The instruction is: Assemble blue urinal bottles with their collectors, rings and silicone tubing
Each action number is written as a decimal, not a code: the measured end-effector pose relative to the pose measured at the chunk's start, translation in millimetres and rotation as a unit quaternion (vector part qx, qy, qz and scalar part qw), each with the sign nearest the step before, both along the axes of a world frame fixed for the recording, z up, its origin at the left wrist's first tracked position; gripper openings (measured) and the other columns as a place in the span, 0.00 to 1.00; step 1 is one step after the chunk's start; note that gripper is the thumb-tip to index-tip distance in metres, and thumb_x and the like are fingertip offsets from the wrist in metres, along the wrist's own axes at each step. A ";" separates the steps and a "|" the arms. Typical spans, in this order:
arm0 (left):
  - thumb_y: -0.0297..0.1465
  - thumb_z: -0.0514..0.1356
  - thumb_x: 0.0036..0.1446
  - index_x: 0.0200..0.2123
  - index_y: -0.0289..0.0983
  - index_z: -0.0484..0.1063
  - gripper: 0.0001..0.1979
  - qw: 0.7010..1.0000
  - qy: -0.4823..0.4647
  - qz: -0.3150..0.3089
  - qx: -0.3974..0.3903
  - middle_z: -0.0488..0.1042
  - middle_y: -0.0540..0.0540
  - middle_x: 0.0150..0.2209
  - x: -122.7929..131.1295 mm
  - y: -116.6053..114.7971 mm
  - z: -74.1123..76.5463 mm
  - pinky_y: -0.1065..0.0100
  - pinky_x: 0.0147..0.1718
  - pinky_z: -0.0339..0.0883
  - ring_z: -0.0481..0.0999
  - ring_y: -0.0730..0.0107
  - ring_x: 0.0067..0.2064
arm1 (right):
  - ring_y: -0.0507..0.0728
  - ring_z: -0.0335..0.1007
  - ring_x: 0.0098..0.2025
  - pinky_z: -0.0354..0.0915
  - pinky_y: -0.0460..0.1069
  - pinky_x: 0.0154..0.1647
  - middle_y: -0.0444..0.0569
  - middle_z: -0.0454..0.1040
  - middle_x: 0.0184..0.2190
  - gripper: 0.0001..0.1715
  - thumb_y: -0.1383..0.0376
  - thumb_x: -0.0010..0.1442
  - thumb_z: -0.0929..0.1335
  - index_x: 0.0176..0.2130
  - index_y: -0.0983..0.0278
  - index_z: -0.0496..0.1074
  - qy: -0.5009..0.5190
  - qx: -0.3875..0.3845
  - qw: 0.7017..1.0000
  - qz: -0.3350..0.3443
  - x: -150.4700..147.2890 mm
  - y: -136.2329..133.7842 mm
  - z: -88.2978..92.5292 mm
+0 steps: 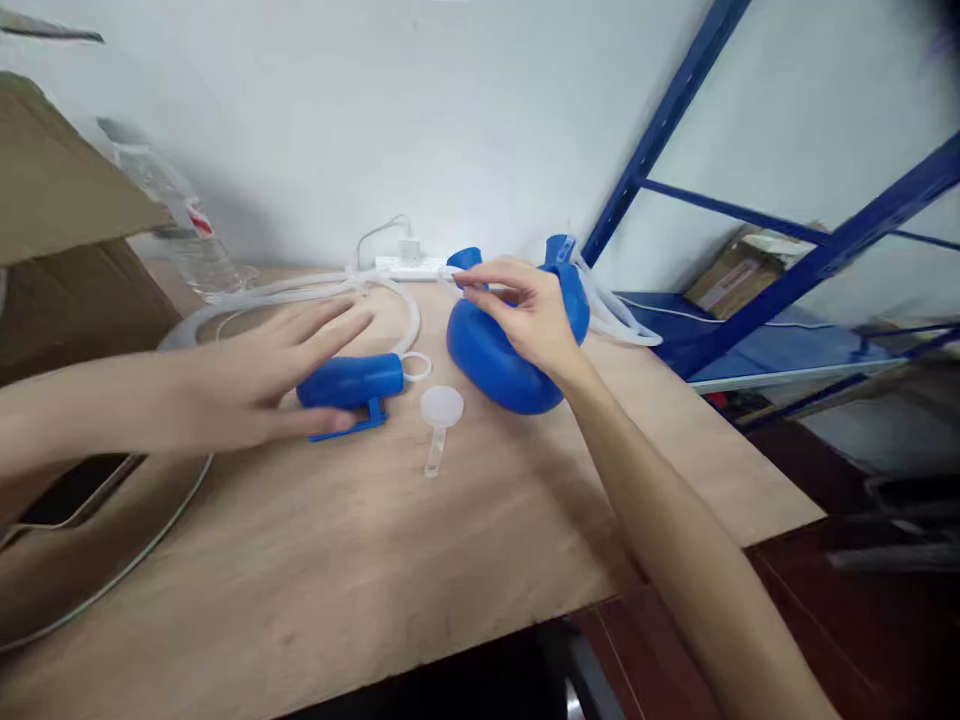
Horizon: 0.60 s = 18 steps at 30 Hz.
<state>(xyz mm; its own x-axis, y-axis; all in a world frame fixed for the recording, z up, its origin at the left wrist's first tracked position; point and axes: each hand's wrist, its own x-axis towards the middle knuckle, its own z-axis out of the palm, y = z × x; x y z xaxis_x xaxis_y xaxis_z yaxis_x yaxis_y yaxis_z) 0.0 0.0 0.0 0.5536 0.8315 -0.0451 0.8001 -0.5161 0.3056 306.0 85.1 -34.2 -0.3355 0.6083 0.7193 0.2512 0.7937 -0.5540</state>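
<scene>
My left hand, smeared a little by motion, is spread with the fingers apart over a blue tubular part that has a blue handle or clip along its near side. Whether it touches that part I cannot tell. My right hand is above a rounded blue plastic bottle with two upright necks. Its thumb and index finger come together in a pinch near the left neck; a small whitish piece shows at the fingertips, too unclear to name. Between the hands lies a translucent round cap with a strap.
Clear tubing loops behind the blue parts, with more tubing at right. A power strip lies by the wall. At left are a plastic bottle, a cardboard box and a phone. A blue shelf frame stands right.
</scene>
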 end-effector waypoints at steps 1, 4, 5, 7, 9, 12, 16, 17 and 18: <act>0.60 0.55 0.60 0.78 0.41 0.43 0.52 1.000 -0.028 0.011 0.004 0.39 0.44 0.80 14.5 6.2 5.6 0.41 0.73 0.40 0.41 0.39 0.78 | 0.59 0.77 0.50 0.75 0.55 0.50 0.48 0.81 0.47 0.11 0.59 0.67 0.71 0.46 0.59 0.82 -0.011 -0.006 1.000 0.002 -3.1 -0.1 3.1; 0.59 0.50 0.66 0.77 0.47 0.47 0.43 0.987 -0.151 0.052 -0.008 0.52 0.47 0.77 50.8 27.6 14.8 0.43 0.72 0.49 0.55 0.40 0.75 | 0.59 0.76 0.53 0.75 0.54 0.51 0.48 0.81 0.48 0.12 0.57 0.67 0.71 0.46 0.58 0.81 -0.035 -0.021 0.999 0.005 -10.6 0.0 11.2; 0.59 0.50 0.67 0.77 0.48 0.48 0.42 0.975 -0.207 0.069 -0.031 0.58 0.46 0.75 59.0 35.5 14.2 0.43 0.69 0.56 0.62 0.40 0.72 | 0.59 0.75 0.53 0.75 0.54 0.51 0.48 0.81 0.49 0.11 0.57 0.68 0.71 0.46 0.58 0.81 -0.038 -0.024 0.999 0.003 -11.9 0.1 13.1; 0.57 0.51 0.68 0.74 0.47 0.56 0.38 0.937 -0.329 0.073 -0.095 0.69 0.42 0.69 69.1 50.5 8.7 0.44 0.58 0.71 0.72 0.40 0.65 | 0.59 0.75 0.53 0.74 0.54 0.52 0.48 0.81 0.47 0.11 0.58 0.69 0.69 0.45 0.59 0.80 -0.044 -0.029 0.999 0.002 -12.6 0.4 15.2; 0.55 0.54 0.68 0.67 0.43 0.70 0.33 0.900 -0.409 0.054 -0.144 0.75 0.39 0.62 73.0 61.8 1.1 0.49 0.49 0.78 0.76 0.41 0.60 | 0.59 0.76 0.51 0.74 0.54 0.52 0.48 0.80 0.46 0.11 0.59 0.70 0.68 0.44 0.60 0.79 -0.062 -0.032 0.998 0.008 -12.1 1.4 14.9; 0.51 0.63 0.64 0.54 0.39 0.80 0.25 0.874 -0.447 0.028 -0.190 0.78 0.37 0.57 73.6 67.3 -6.6 0.55 0.43 0.81 0.79 0.44 0.56 | 0.59 0.76 0.50 0.74 0.54 0.51 0.47 0.80 0.44 0.10 0.59 0.70 0.67 0.43 0.61 0.78 -0.086 -0.033 0.996 0.016 -13.2 4.0 11.1; 0.46 0.65 0.64 0.54 0.40 0.79 0.21 0.823 -0.493 0.036 -0.281 0.80 0.38 0.53 72.6 60.8 -8.5 0.59 0.36 0.81 0.83 0.52 0.46 | 0.58 0.76 0.50 0.74 0.54 0.52 0.47 0.79 0.44 0.10 0.57 0.70 0.68 0.44 0.58 0.76 -0.082 -0.040 0.996 0.002 -22.4 5.8 6.4; 0.45 0.65 0.65 0.53 0.40 0.79 0.20 0.808 -0.504 0.041 -0.300 0.80 0.38 0.52 71.7 59.2 -8.4 0.61 0.34 0.80 0.83 0.54 0.45 | 0.59 0.76 0.51 0.74 0.55 0.52 0.47 0.79 0.44 0.11 0.55 0.70 0.68 0.46 0.58 0.76 -0.082 -0.043 0.996 -0.001 -25.2 5.2 6.2; 0.44 0.65 0.65 0.52 0.40 0.80 0.19 0.797 -0.512 0.044 -0.317 0.80 0.38 0.52 70.3 58.1 -8.3 0.63 0.32 0.79 0.83 0.56 0.44 | 0.59 0.76 0.52 0.74 0.55 0.53 0.47 0.79 0.45 0.13 0.54 0.70 0.68 0.48 0.57 0.76 -0.084 -0.044 0.995 -0.003 -27.4 4.2 6.4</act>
